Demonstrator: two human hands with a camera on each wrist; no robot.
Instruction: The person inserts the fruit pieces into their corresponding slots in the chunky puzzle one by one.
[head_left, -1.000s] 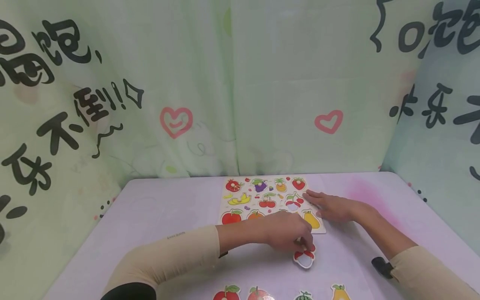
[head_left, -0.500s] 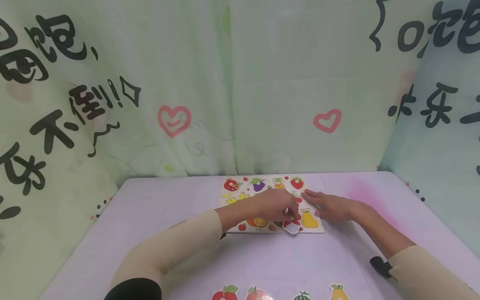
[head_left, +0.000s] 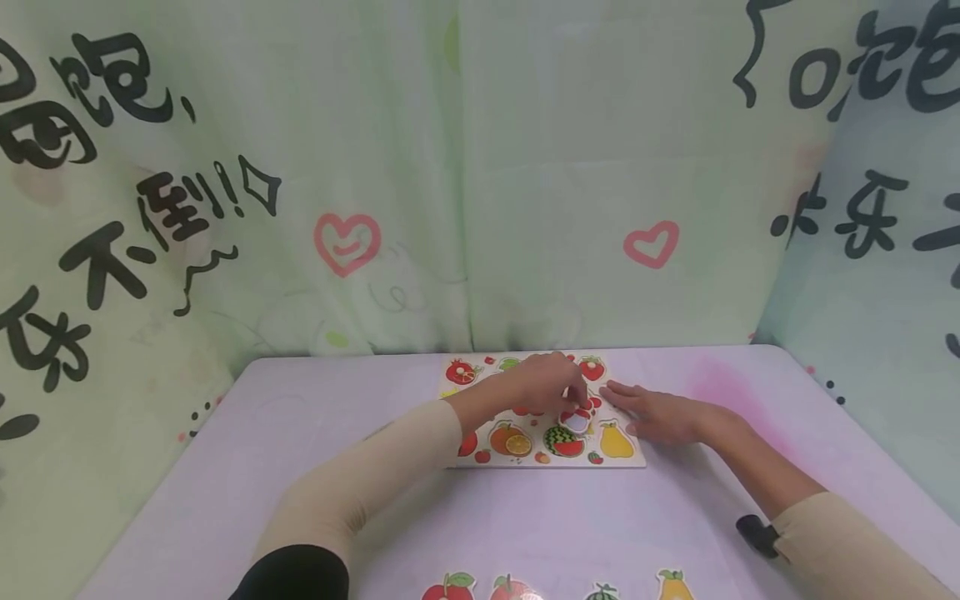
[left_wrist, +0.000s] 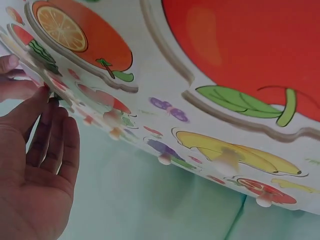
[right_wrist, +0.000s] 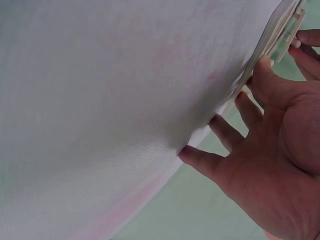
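My left hand (head_left: 551, 383) pinches a red-and-white fruit puzzle piece (head_left: 576, 422), which looks like a lychee. It hovers on or just above the fruit puzzle board (head_left: 637, 458), between the watermelon and the upper row; contact cannot be told. In the left wrist view the fingers of the left hand (left_wrist: 45, 185) are bent towards the board. My right hand (head_left: 667, 415) lies at the board's right edge with fingers spread. Seen from the right wrist, the thumb of that hand (right_wrist: 270, 130) is against the board's edge, other fingertips touching the tabletop.
Near the front edge of the table (head_left: 360, 533) lie loose fruit pieces: an apple (head_left: 447, 592), a peach (head_left: 513, 588), a watermelon (head_left: 603, 592) and a pear (head_left: 675, 587). Knobbed pieces such as bananas (left_wrist: 245, 152) sit in the board. A printed curtain (head_left: 525, 208) hangs behind.
My left hand has carried the red-and-white piece from the table in front of the board, away from me and slightly left, over the board. The right hand stays at the board's edge.
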